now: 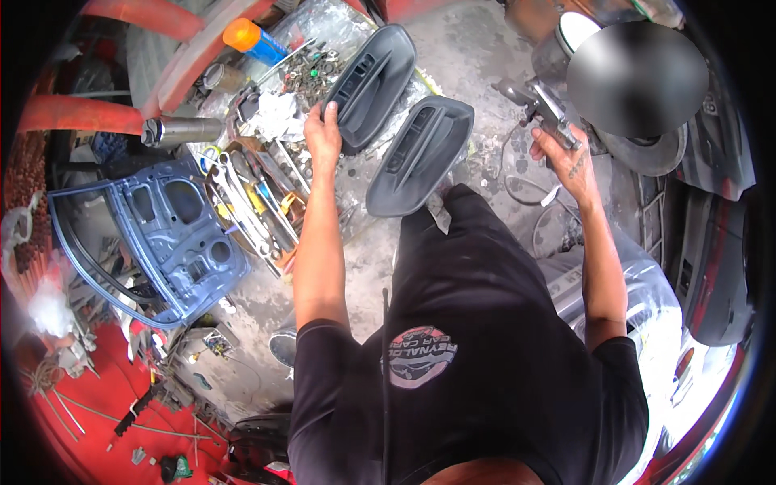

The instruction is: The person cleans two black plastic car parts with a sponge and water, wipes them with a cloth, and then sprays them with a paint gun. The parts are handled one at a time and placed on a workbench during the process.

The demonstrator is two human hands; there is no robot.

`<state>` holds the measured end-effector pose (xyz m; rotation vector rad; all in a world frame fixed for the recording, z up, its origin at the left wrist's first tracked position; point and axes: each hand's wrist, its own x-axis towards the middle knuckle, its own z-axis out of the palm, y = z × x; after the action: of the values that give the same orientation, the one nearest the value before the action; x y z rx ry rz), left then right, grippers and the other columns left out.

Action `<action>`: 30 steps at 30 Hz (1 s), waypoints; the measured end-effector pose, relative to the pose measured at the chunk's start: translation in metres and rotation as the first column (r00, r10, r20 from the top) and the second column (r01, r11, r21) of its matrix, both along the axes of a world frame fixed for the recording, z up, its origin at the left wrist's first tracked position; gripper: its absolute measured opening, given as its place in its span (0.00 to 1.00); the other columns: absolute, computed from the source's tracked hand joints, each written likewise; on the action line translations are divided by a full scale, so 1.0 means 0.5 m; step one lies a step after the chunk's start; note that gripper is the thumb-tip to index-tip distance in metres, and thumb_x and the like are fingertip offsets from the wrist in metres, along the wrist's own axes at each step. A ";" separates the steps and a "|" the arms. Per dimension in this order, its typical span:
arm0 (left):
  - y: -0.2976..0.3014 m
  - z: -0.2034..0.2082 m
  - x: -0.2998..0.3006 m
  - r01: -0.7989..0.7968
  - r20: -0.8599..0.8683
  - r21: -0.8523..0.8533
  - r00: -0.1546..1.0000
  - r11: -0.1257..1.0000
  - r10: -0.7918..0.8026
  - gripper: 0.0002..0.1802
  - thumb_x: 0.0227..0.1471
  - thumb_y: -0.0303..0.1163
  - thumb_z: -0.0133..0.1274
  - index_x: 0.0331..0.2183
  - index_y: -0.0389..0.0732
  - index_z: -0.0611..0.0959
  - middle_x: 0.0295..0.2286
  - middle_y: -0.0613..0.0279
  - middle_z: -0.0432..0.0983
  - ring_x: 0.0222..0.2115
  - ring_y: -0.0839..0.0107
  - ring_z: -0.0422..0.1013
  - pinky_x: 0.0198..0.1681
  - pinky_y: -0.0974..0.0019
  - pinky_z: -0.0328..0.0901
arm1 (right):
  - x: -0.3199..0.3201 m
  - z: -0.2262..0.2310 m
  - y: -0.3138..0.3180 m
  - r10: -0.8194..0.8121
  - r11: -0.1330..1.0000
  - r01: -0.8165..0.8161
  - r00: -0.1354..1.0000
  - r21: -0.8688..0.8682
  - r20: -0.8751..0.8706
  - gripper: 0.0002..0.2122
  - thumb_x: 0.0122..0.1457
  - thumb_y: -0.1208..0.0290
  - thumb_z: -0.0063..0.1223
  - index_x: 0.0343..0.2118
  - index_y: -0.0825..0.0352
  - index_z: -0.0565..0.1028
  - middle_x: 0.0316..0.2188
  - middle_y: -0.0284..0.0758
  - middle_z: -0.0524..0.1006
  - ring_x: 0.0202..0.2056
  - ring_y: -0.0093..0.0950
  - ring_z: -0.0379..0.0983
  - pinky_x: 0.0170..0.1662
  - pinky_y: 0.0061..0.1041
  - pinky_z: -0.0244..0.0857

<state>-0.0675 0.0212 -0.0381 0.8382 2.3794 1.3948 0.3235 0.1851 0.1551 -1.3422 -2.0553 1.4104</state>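
Note:
My left hand (324, 139) grips the lower left edge of a dark grey car door armrest panel (374, 95), with the thumb on its upper face. A second armrest panel (422, 158) of like shape lies just to the right, close to my legs. Both have a long recess and switch openings. Off to the right, my right hand (571, 162) is closed around a metal spray gun (543, 111), held apart from the panels. The fingers partly hide the gun's handle.
Wrenches (234, 198) and other hand tools fill a tray to the left. Beyond it stands a blue car door shell (174, 234). Small fasteners (311, 69) and an orange-capped blue can (255, 42) are at the far side. A thin hose (508, 174) curls over the floor.

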 end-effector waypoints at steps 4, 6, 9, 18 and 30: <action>-0.012 0.015 0.002 0.046 0.001 -0.013 0.999 0.999 -0.046 0.27 0.60 0.38 0.58 0.53 0.25 0.78 0.43 0.34 0.80 0.46 0.49 0.78 0.52 0.56 0.68 | 0.003 0.005 -0.035 -0.043 0.996 0.045 0.999 -0.082 0.026 0.14 0.63 0.63 0.60 0.39 0.71 0.76 0.23 0.33 0.77 0.25 0.22 0.75 0.30 0.25 0.69; -0.015 0.017 -0.005 0.059 0.029 -0.015 0.998 0.998 -0.059 0.28 0.59 0.36 0.59 0.54 0.26 0.77 0.44 0.35 0.80 0.46 0.49 0.77 0.51 0.55 0.68 | 0.002 0.003 -0.043 -0.039 0.996 0.039 0.999 -0.075 -0.001 0.14 0.63 0.62 0.60 0.37 0.71 0.77 0.22 0.31 0.75 0.23 0.20 0.72 0.27 0.23 0.67; -0.020 0.046 0.013 0.010 -0.046 -0.118 0.999 0.993 -0.015 0.26 0.58 0.33 0.58 0.55 0.30 0.76 0.44 0.40 0.78 0.46 0.48 0.74 0.52 0.53 0.67 | 0.005 0.000 -0.050 -0.066 0.997 0.066 0.998 -0.038 0.000 0.15 0.64 0.59 0.60 0.36 0.69 0.79 0.20 0.29 0.73 0.21 0.19 0.68 0.25 0.24 0.64; 0.051 0.251 0.377 0.434 0.239 0.115 0.861 0.894 -0.449 0.15 0.62 0.34 0.54 0.45 0.36 0.86 0.40 0.54 0.83 0.41 0.65 0.78 0.47 0.61 0.70 | 0.051 -0.033 -0.008 -0.166 0.983 0.165 0.986 -0.082 0.000 0.17 0.63 0.56 0.61 0.37 0.69 0.79 0.18 0.28 0.72 0.19 0.19 0.68 0.23 0.24 0.63; 0.169 0.175 0.735 0.331 0.822 0.509 0.089 0.795 -0.563 0.12 0.64 0.31 0.54 0.41 0.32 0.85 0.27 0.62 0.80 0.24 0.77 0.73 0.27 0.71 0.68 | 0.132 -0.046 0.048 -0.171 0.982 0.168 0.985 -0.091 -0.033 0.13 0.65 0.61 0.58 0.37 0.69 0.81 0.14 0.28 0.70 0.14 0.17 0.64 0.16 0.23 0.57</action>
<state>0.2999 0.1055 0.0494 0.4106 0.8596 1.2539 0.3895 0.2091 0.1321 -1.4730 -1.8241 1.4555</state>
